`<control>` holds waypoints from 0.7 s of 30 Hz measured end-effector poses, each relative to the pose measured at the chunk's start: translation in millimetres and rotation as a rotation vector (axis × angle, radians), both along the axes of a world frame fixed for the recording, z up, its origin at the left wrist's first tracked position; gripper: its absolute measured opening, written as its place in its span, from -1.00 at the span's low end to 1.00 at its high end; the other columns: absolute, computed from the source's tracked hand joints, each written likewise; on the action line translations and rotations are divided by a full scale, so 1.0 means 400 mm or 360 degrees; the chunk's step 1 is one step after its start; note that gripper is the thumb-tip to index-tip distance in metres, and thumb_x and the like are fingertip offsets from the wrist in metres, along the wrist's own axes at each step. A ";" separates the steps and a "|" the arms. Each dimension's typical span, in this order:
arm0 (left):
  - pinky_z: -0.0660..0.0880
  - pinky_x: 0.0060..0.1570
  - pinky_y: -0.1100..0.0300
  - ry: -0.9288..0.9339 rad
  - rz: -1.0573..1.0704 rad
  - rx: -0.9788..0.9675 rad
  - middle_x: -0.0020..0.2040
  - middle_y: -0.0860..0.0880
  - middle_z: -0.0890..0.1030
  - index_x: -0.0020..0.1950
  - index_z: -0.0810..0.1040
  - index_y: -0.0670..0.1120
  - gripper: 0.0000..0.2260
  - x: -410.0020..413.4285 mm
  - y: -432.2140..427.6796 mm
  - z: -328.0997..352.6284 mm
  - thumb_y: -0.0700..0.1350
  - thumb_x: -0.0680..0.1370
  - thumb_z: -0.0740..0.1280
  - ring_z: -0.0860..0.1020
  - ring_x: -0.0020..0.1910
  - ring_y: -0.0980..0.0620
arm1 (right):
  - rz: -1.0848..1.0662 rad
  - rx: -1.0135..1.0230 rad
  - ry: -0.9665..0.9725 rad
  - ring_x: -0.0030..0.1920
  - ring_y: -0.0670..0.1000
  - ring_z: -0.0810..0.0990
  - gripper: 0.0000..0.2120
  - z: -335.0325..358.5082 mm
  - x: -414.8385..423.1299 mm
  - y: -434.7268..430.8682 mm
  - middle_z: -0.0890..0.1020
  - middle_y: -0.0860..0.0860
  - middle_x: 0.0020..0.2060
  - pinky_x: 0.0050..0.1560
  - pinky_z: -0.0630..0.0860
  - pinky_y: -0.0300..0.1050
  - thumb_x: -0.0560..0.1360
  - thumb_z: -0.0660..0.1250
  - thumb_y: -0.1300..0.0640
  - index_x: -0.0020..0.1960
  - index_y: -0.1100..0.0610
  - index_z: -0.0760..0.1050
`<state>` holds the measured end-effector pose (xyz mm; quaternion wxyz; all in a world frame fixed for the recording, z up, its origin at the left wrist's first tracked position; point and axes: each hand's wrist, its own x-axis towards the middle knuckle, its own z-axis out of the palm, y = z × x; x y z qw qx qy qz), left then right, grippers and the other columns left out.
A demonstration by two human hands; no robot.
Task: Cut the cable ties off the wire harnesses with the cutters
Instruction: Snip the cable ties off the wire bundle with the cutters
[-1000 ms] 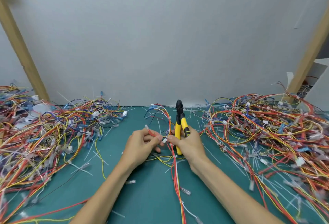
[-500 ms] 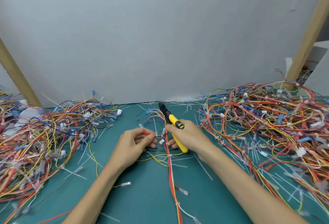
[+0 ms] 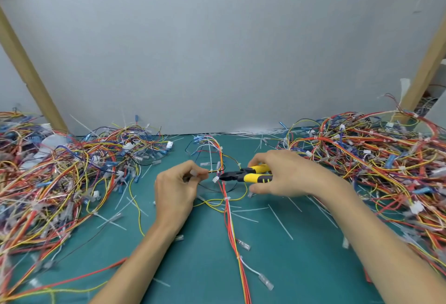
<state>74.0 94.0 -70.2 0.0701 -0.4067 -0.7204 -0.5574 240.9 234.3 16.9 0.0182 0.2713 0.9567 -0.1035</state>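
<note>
Left hand (image 3: 177, 190) pinches a thin wire of the harness (image 3: 229, 221) between thumb and forefinger. Right hand (image 3: 287, 175) grips the yellow-handled cutters (image 3: 251, 175), fingers curled over the handles, black nose pointing left, just beside the bundle. Harness lies mid-mat (image 3: 198, 267), between left wire pile (image 3: 60, 171) and right wire pile (image 3: 374, 159). Loose tie offcuts (image 3: 280, 221) litter the mat near both wrists.
</note>
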 end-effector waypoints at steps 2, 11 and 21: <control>0.53 -0.18 0.24 0.0089 0.0043 -0.0007 -0.27 0.26 0.66 -0.29 0.64 -0.01 -0.73 0.000 0.000 -0.004 -0.41 0.37 0.45 0.61 -0.25 0.31 | 0.0004 0.0073 0.0076 0.16 0.02 0.46 -0.47 0.000 -0.002 -0.002 0.50 -0.08 0.02 0.09 0.27 -0.08 0.38 0.46 -0.18 0.30 -0.10 0.44; 0.56 -0.17 0.11 0.0464 -0.0057 0.0001 -0.22 0.21 0.65 -0.28 0.62 -0.10 -0.73 0.002 0.006 -0.009 -0.48 0.30 0.47 0.65 -0.20 0.14 | -0.0108 0.0068 0.0372 0.16 0.04 0.48 -0.53 -0.026 -0.018 0.008 0.57 -0.06 0.11 0.24 0.35 0.00 0.33 0.43 -0.07 0.23 -0.11 0.48; 0.56 -0.19 0.08 0.0488 -0.0077 0.0000 -0.24 0.11 0.69 -0.28 0.61 -0.13 -0.75 0.004 0.006 -0.007 -0.48 0.30 0.47 0.67 -0.21 0.08 | -0.0114 -0.0020 0.0334 0.04 0.03 0.51 -0.56 -0.028 -0.010 0.020 0.60 -0.07 0.00 0.00 0.40 -0.11 0.31 0.46 -0.08 0.19 -0.13 0.53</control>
